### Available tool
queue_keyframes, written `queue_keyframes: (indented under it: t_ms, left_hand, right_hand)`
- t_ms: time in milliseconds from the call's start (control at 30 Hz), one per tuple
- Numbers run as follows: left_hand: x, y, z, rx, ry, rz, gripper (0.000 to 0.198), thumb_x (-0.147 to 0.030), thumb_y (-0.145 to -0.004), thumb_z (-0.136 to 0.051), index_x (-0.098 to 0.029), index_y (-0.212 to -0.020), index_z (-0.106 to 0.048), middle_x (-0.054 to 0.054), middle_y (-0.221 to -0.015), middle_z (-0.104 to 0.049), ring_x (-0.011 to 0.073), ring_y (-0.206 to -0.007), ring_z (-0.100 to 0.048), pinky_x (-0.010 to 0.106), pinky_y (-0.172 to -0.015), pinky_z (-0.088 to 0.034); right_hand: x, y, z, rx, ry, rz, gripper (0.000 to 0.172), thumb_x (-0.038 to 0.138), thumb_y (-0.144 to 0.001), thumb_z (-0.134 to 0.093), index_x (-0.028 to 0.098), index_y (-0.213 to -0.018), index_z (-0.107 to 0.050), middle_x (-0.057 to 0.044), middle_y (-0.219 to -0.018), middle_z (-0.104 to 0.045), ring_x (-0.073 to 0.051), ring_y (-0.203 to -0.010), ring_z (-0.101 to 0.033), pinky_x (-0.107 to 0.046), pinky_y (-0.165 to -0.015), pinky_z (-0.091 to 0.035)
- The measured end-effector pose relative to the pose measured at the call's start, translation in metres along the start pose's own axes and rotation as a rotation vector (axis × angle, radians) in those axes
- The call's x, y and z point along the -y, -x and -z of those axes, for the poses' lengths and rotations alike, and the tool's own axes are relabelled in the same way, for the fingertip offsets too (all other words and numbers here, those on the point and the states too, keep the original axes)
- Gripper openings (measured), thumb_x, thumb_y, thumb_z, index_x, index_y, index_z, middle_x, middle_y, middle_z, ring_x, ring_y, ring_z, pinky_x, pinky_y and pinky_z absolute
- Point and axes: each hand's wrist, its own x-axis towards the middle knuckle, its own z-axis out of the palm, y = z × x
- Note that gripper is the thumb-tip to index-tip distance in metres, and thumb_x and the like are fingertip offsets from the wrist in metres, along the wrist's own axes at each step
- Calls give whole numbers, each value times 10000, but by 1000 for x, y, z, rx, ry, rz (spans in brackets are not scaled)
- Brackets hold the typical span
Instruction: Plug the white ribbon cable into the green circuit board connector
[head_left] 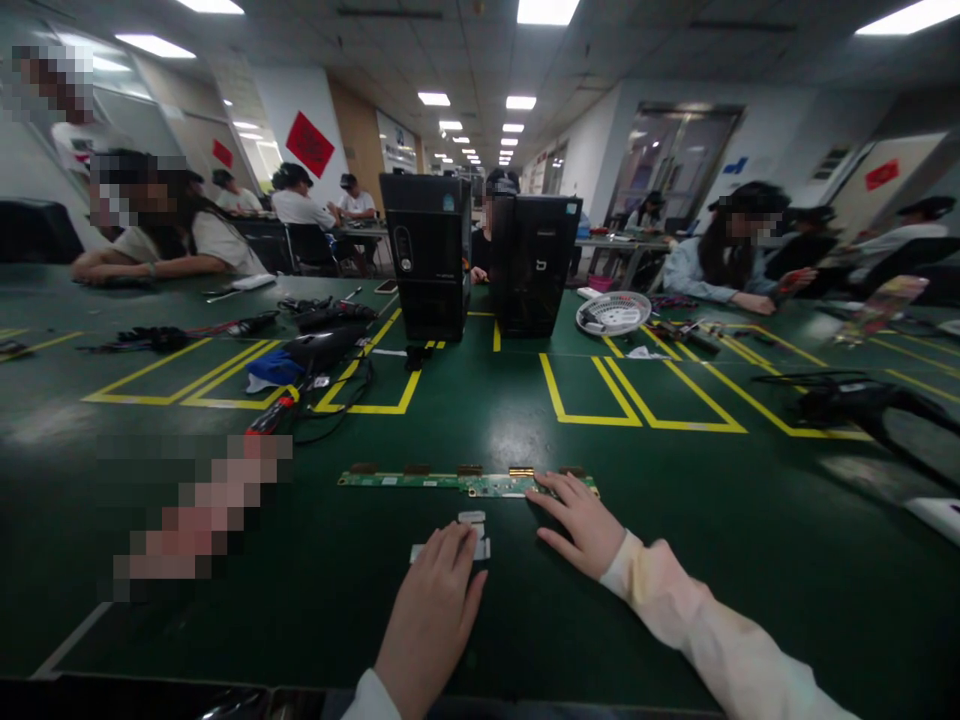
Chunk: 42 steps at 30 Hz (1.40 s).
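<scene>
A long, narrow green circuit board (427, 481) lies crosswise on the table, with copper-coloured tabs along its far edge. My right hand (581, 520) rests at the board's right part, fingers spread and fingertips touching it. Nearer to me, my left hand (435, 590) lies flat with its fingers stretched over a small pale, flat, angular piece (472, 518). The left fingers cover the middle of this piece, so its kind is hidden; its ends show past them.
Two black computer towers (429, 270) (534, 265) stand ahead on the green table (480, 415), marked with yellow tape. Black cables and a blue item (274, 368) lie left. A round white basket (613, 314) and a black cabled object (847, 400) are right. People sit around.
</scene>
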Motion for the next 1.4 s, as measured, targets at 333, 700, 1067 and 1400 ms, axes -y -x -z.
queue_keyframes:
  t_ms: [333, 700, 1067, 1400]
  left_hand:
    - [-35, -16, -8, 10, 68, -102, 449, -238, -877, -498, -143, -1314, -474, 152, -1348, -532, 281, -1239, -505, 449, -987, -477]
    - [-49, -26, -22, -43, 37, -88, 467, -291, -881, -498, -109, -1310, -476, 167, -1365, -518, 304, -1278, -460, 471, -990, -471]
    - [-51, -28, -21, -14, 72, -78, 495, -351, -903, -459, -77, -1316, -479, 174, -1375, -507, 294, -1282, -458, 457, -1014, -455]
    - [-51, -24, -28, -53, 115, -78, 512, -387, -906, -447, -103, -1332, -464, 176, -1396, -483, 301, -1296, -440, 483, -1012, -450]
  right_hand:
    - [-8, 4, 0, -2, -18, -6, 448, 411, -934, -418, 211, -1327, -497, -139, -1388, -442, -263, -1299, -382, -535, -1067, -308]
    - [-7, 6, -2, 6, -2, -5, 465, 415, -922, -441, 251, -1356, -478, -124, -1405, -427, -272, -1306, -371, -541, -1067, -302]
    - [-5, 5, 1, 15, -12, -23, 464, 410, -917, -454, 263, -1356, -476, -107, -1406, -427, -263, -1314, -356, -525, -1072, -303]
    - [-4, 5, 2, 15, -9, -25, 464, 414, -915, -454, 258, -1351, -483, -111, -1409, -425, -265, -1309, -364, -525, -1069, -308]
